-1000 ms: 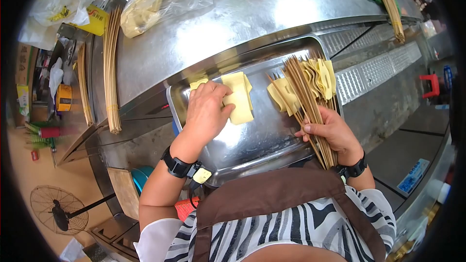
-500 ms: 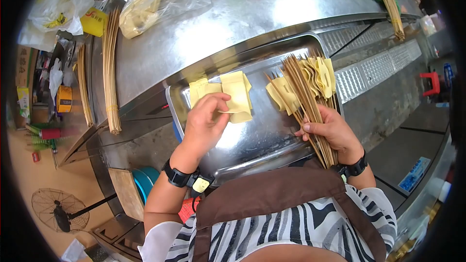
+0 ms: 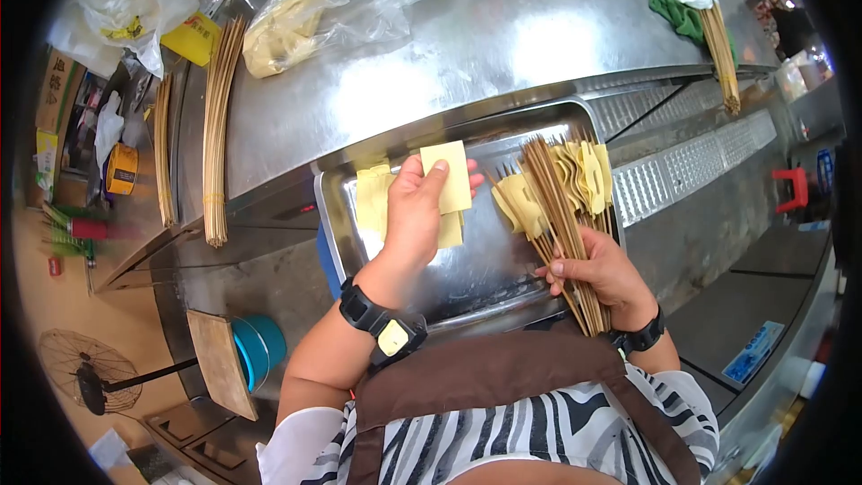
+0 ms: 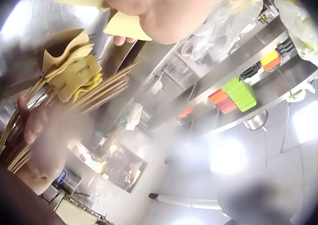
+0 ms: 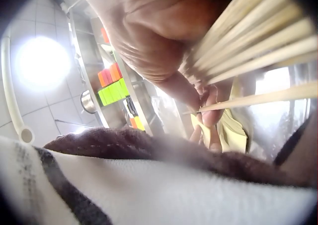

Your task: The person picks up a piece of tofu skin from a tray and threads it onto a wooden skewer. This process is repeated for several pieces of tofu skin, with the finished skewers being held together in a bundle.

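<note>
My left hand (image 3: pixel 415 214) pinches a rectangular yellow tofu sheet (image 3: pixel 455 164), thumb on top, over the left half of a metal tray (image 3: pixel 476 274). Beneath it lie more flat sheets (image 3: pixel 451 233), with another pile (image 3: pixel 370 202) to their left. On the tray's right side, my right hand (image 3: pixel 612 277) grips a bundle of bamboo skewers (image 3: pixel 555 184), points away from me. Folded sheets threaded on skewers (image 3: pixel 588 178) lie beyond that hand, and others (image 3: pixel 517 199) stand just left of the bundle. The right wrist view has the skewers (image 5: pixel 258 34) passing close under the palm.
A steel counter (image 3: pixel 485 45) runs behind the tray, bearing a clear plastic bag (image 3: pixel 359 4) with yellow sheets. Tied skewer bundles (image 3: pixel 218 135) lie at the left; another (image 3: pixel 718 49) sits far right by a green cloth (image 3: pixel 675 16). A teal bucket (image 3: pixel 260 346) stands lower left.
My left hand has moved from the left pile to the neighbouring sheets and now lifts one, palm turned up. The right hand keeps its grip on the skewers. The head view has shifted slightly.
</note>
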`<state>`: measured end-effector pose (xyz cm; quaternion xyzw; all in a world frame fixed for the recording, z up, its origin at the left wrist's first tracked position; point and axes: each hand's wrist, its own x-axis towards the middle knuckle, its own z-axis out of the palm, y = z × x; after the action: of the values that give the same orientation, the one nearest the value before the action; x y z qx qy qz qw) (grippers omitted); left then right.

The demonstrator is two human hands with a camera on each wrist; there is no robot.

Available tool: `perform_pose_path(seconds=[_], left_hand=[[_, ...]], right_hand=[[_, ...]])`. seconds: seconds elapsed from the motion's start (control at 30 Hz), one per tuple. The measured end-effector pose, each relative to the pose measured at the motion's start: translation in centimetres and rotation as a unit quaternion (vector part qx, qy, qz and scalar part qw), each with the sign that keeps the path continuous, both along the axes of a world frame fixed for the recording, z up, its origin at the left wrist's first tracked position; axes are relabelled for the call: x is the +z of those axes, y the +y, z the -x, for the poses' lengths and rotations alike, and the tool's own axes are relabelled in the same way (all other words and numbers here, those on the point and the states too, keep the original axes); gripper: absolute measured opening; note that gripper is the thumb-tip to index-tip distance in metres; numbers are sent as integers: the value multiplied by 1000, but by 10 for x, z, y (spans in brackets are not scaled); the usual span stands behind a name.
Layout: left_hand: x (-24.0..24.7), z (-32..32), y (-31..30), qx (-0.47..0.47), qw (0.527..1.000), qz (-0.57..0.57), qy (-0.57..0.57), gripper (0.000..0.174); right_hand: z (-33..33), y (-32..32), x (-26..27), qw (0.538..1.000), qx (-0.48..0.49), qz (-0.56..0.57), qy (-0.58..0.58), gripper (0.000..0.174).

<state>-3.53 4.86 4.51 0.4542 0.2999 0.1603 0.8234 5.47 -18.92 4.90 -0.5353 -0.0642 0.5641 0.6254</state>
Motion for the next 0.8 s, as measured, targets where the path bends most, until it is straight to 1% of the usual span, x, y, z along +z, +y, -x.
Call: perform_pose_path(seconds=[0.07,0.1,0.23,0.3,0.43,0.5,0.63,0.73,0.8], left_hand=[[1,-6,-4,-4,1000,-2,-25,21],[1,-8,-5,-16,999,-12,-34,25],[2,-16,-9,-14,999,-4,-48,30],[7,-18,-13,-12,995,60,-82,33],[6,-22,-18,-1,989,79,-122,31],[2,-24,-17,-3,990,61,-130,29],[5,-24,-20,7,989,68,-129,28],[5,-24,-22,0,988,51,-143,29],[3,-25,-22,6,985,10,-170,29]], right_hand=[[1,1,1,1000,-5,-5,-13,14],[1,1,0,1000,-2,-3,-13,14],[0,-1,-4,1000,4,-5,-16,14],[0,1,-4,1000,5,-5,-18,15],[1,0,-2,1000,0,3,-12,15],[0,0,-1,1000,2,2,-14,15],[1,2,2,1000,0,17,-11,19],[1,3,2,1000,-4,23,-8,22],[1,2,1,1000,-5,23,-8,23]])
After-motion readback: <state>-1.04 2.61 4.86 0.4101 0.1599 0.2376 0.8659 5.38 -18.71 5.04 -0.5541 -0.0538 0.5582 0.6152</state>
